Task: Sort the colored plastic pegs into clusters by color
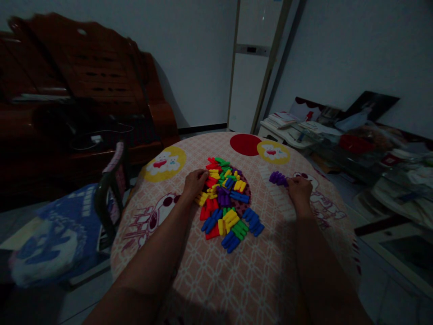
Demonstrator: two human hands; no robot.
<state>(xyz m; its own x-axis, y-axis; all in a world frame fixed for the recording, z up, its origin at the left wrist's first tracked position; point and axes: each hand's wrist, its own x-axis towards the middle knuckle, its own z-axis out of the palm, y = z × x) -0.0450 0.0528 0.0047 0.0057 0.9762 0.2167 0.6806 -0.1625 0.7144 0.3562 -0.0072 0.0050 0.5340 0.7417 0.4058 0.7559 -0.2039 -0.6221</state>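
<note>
My right hand point(299, 188) is closed in a pinch on the near end of a purple ribbed plastic toy piece point(278, 178), right of the pile. At the pile's left edge, my left hand point(195, 183) has its fingers drawn together beside red and yellow pieces; whether it grips one is hidden. Between the hands lies a heap of finger-shaped plastic pieces in several colours. A purple piece point(223, 197) sits mid-heap, with a yellow piece point(230, 218) and a green piece point(239, 230) nearer me. Another blue piece point(253, 222) lies at the right.
A patterned pink cloth covers the round table point(216, 280). To the left stand a chair point(111, 189) with a blue cover and a wooden sofa point(101, 76). A cluttered glass-topped stand point(352, 153) is at the right, and a tall white cabinet-like unit point(250, 85) behind.
</note>
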